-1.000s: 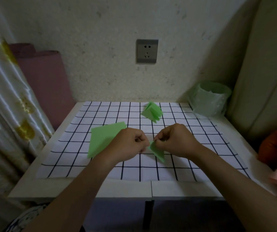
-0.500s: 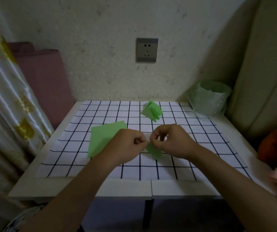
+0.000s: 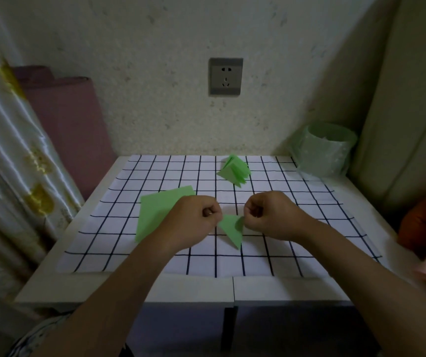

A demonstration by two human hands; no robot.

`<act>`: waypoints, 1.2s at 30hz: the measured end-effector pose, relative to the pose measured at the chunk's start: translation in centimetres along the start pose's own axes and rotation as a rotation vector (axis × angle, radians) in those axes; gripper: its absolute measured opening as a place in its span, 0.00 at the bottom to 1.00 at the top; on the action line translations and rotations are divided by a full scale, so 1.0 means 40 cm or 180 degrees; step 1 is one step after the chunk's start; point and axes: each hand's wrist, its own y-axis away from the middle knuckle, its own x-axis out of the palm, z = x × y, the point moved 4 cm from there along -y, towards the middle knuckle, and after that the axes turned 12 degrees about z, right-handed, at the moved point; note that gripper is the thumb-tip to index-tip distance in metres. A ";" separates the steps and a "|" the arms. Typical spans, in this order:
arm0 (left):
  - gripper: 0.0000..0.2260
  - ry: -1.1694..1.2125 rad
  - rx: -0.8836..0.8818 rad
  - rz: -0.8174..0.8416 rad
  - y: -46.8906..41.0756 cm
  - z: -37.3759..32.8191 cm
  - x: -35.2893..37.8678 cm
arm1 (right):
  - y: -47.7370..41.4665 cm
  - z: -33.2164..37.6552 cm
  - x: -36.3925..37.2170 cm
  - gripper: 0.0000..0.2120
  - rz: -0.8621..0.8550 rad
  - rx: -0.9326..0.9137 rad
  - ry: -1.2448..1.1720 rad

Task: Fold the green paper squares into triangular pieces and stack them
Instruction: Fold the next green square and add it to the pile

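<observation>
Between curled left hand [image 3: 196,222] and curled right hand [image 3: 271,215], folded green triangle [image 3: 231,228], pinched by both; fingertips hidden behind knuckles. Beside left hand, green paper squares [image 3: 160,210], near corner covered by it. Beyond right hand, stack of folded triangles [image 3: 233,170].

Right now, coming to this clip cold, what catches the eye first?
The left hand and right hand pinch a small folded green triangle between them, over the middle of the checked cloth. Flat green sheets lie to their left, partly hidden by the left hand; a stack of folded pieces sits farther back, below the wall socket.
</observation>
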 end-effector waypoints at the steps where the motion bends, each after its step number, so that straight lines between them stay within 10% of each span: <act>1: 0.07 0.0023 -0.0033 -0.0049 0.000 0.008 -0.010 | 0.003 -0.012 -0.006 0.05 0.0024 0.0086 0.0036; 26: 0.08 0.0005 -0.0285 -0.0211 0.013 0.054 -0.030 | 0.002 -0.047 -0.043 0.07 -0.0434 0.0303 -0.0958; 36: 0.07 0.1065 -0.0095 -0.0094 -0.010 0.019 0.057 | -0.011 0.009 0.016 0.12 -0.0010 0.0131 -0.1128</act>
